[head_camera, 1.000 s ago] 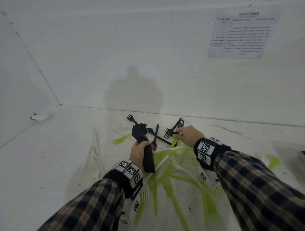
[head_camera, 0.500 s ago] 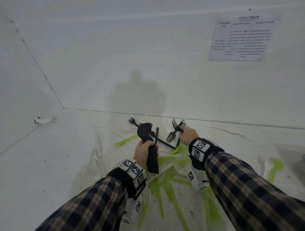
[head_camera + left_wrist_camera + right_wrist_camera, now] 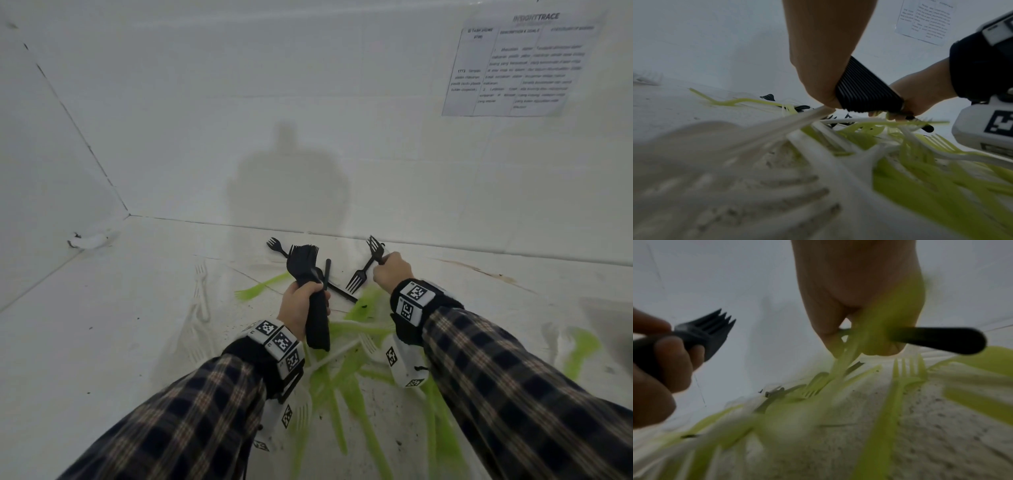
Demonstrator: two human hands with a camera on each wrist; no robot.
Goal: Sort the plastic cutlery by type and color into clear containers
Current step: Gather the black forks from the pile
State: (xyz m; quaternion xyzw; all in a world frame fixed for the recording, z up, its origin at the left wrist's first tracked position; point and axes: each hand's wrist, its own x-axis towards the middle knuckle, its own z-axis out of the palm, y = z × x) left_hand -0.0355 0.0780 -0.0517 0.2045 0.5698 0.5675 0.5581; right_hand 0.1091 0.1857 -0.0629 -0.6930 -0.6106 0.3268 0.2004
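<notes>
My left hand grips a thick stack of black forks upright, tines up; the left wrist view shows their ribbed handles in my fist. Just right of it, my right hand is curled round black forks: one points up, and another hangs tines down. The right wrist view shows a black handle sticking out of that fist, behind a green blur. A loose black fork and black handles lie on the white surface behind my hands.
Green cutlery and white pieces lie piled under my wrists. White forks lie to the left, and more green cutlery at the right. A pale blurred object sits at the right edge. White walls and a printed sheet close the back.
My right hand has lifted the black forks off the surface and swung them up and back. My left hand keeps its stack almost still.
</notes>
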